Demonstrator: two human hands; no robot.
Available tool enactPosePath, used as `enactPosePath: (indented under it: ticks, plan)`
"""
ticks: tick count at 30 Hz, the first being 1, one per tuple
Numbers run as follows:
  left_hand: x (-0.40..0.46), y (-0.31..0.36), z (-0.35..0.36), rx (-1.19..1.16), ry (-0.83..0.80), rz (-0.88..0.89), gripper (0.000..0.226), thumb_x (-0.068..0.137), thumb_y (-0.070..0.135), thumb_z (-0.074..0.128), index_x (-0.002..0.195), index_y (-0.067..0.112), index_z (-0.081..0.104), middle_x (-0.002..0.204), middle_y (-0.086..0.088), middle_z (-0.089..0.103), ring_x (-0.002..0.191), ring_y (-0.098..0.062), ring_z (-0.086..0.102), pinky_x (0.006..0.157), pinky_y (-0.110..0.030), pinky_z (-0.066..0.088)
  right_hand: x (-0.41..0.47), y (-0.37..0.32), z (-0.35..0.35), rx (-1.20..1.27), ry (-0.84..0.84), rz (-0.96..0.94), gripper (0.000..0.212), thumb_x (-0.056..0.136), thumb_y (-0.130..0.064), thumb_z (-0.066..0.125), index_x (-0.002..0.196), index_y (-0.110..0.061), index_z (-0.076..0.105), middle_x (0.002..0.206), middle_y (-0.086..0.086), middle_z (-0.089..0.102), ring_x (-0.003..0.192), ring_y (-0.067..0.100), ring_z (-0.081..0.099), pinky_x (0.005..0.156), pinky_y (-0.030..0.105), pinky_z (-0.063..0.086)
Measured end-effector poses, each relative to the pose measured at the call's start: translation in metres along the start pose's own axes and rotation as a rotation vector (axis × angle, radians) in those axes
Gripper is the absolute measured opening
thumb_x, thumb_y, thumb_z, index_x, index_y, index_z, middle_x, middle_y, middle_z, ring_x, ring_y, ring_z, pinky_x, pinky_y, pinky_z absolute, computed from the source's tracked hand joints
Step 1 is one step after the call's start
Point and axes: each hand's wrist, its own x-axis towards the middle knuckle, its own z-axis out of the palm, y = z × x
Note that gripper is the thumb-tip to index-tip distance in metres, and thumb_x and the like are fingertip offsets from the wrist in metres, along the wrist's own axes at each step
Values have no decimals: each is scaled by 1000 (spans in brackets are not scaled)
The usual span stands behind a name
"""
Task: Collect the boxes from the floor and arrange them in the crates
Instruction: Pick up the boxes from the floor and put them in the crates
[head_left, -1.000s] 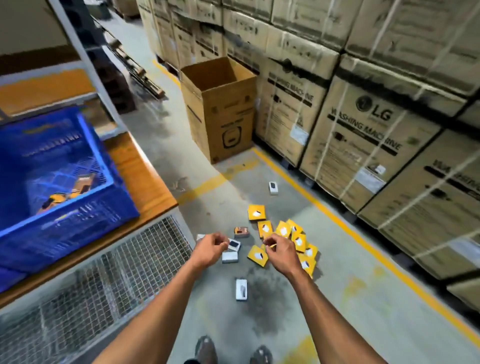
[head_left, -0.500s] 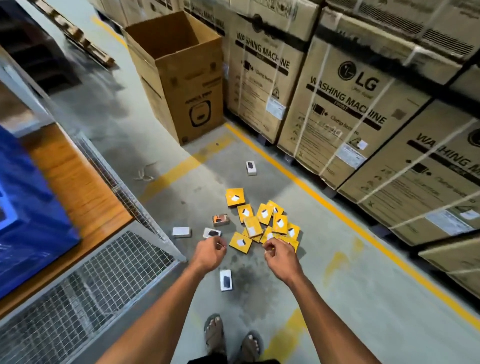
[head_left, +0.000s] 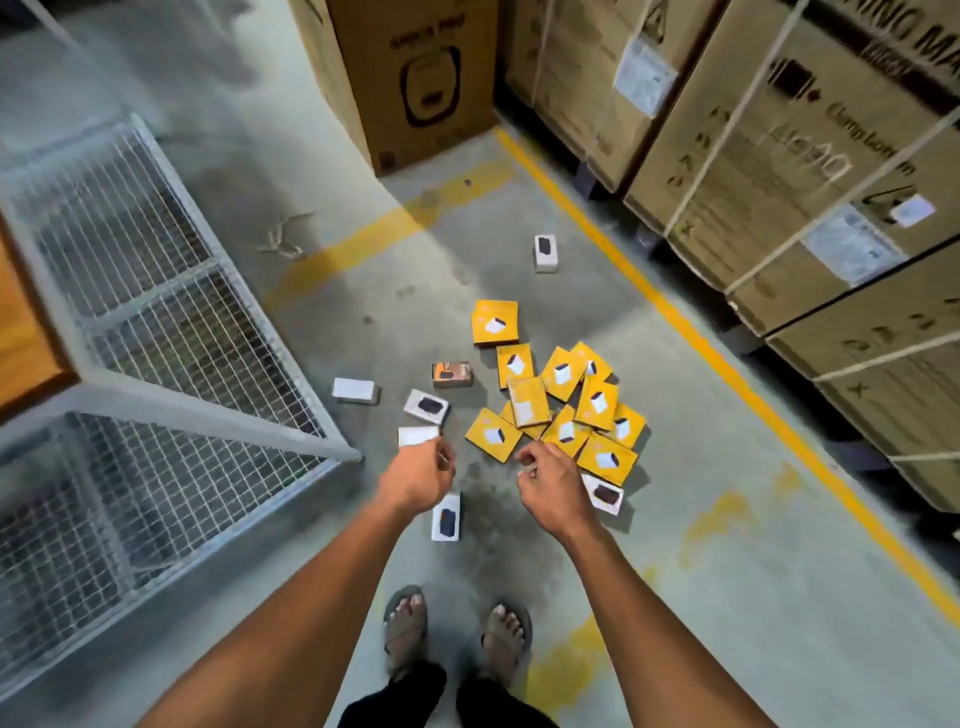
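Several small yellow boxes (head_left: 561, 410) lie in a loose pile on the concrete floor. Around them lie white boxes: one far off (head_left: 545, 253), one at the left (head_left: 355, 389), one with a dark picture (head_left: 427, 406), one near my feet (head_left: 445, 517) and one under the pile's near edge (head_left: 602, 493). A brown box (head_left: 452, 374) lies beside the pile. My left hand (head_left: 418, 475) hangs above a white box (head_left: 417, 435), fingers loosely curled, holding nothing. My right hand (head_left: 545, 480) hovers over the pile's near edge, also loosely curled and empty. No crate is in view.
A wire-mesh rack (head_left: 171, 332) with a wooden shelf (head_left: 21, 332) stands at the left. Tall strapped cartons (head_left: 779, 156) line the right side behind a yellow floor line (head_left: 727, 364). A single carton (head_left: 415, 78) stands at the back. My sandalled feet (head_left: 405, 623) are below.
The view has tipped down and moved closer to the floor; the blue crate on the shelf has left the view. Both empty hands stay stretched over the boxes.
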Motion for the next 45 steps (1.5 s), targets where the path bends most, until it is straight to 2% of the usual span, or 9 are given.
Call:
enactPosePath:
  ticks: [11, 16, 22, 27, 33, 39, 41, 43, 45]
  plan:
    - [161, -131, 172, 127, -69, -35, 23, 93, 33, 56, 114, 30, 64, 110, 1, 75, 103, -29, 69, 86, -40, 59, 87, 149, 208, -58, -190, 32, 25, 93, -22, 67, 117, -18, 63, 119, 2, 61, 104, 25, 62, 85, 32, 49]
    - [214, -186, 231, 268, -96, -25, 30, 92, 31, 54, 120, 30, 61, 119, -4, 71, 109, -33, 66, 86, -43, 59, 106, 190, 310, -33, -254, 93, 35, 89, -30, 73, 120, -19, 60, 123, 2, 61, 110, 26, 62, 93, 39, 52]
    - [280, -233, 267, 466, -8, 0, 47, 86, 27, 69, 130, 21, 54, 130, -7, 55, 122, -34, 56, 89, -46, 55, 141, 200, 407, -45, -283, 174, 79, 78, -56, 77, 140, -21, 43, 136, 4, 49, 125, 31, 54, 92, 43, 51]
    - [331, -258, 274, 628, 237, 27, 63, 81, 16, 67, 140, 20, 44, 146, -9, 40, 135, -35, 38, 103, -45, 42, 161, 187, 464, -174, -299, 215, 125, 69, -70, 80, 161, -27, 7, 160, 8, 13, 142, 37, 34, 106, 45, 44]
    - [374, -273, 265, 708, 329, 99, 83, 77, 14, 67, 152, 16, 32, 146, -14, 40, 131, -40, 40, 108, -47, 39, 187, 181, 485, -149, -220, 342, 102, 69, -41, 86, 143, -27, 18, 141, 12, 24, 117, 41, 49, 90, 42, 51]
    - [386, -266, 251, 617, 204, 7, 61, 87, 20, 65, 143, 13, 42, 143, -18, 41, 124, -39, 49, 103, -46, 44, 220, 185, 455, 181, -52, 371, 102, 59, -35, 89, 138, -26, 24, 136, 12, 35, 119, 37, 54, 89, 33, 49]
    - [377, -263, 251, 504, 192, -36, 57, 92, 38, 65, 138, 13, 44, 139, -15, 43, 120, -39, 53, 99, -48, 49, 228, 185, 434, 252, -6, 381, 102, 63, -30, 92, 139, -24, 24, 137, 12, 40, 118, 37, 57, 83, 31, 46]
    - [358, -253, 248, 363, 261, -80, 71, 91, 71, 59, 131, 14, 48, 131, -10, 48, 115, -38, 56, 93, -50, 52, 228, 179, 407, 314, 60, 415, 103, 65, -30, 95, 139, -21, 24, 130, 13, 51, 117, 36, 59, 85, 34, 47]
    - [330, -239, 238, 293, 335, -81, 79, 89, 81, 51, 130, 13, 49, 127, -10, 53, 113, -38, 57, 89, -49, 51, 220, 168, 379, 353, 125, 438, 101, 65, -30, 96, 136, -20, 26, 115, 10, 58, 113, 36, 61, 85, 34, 48]
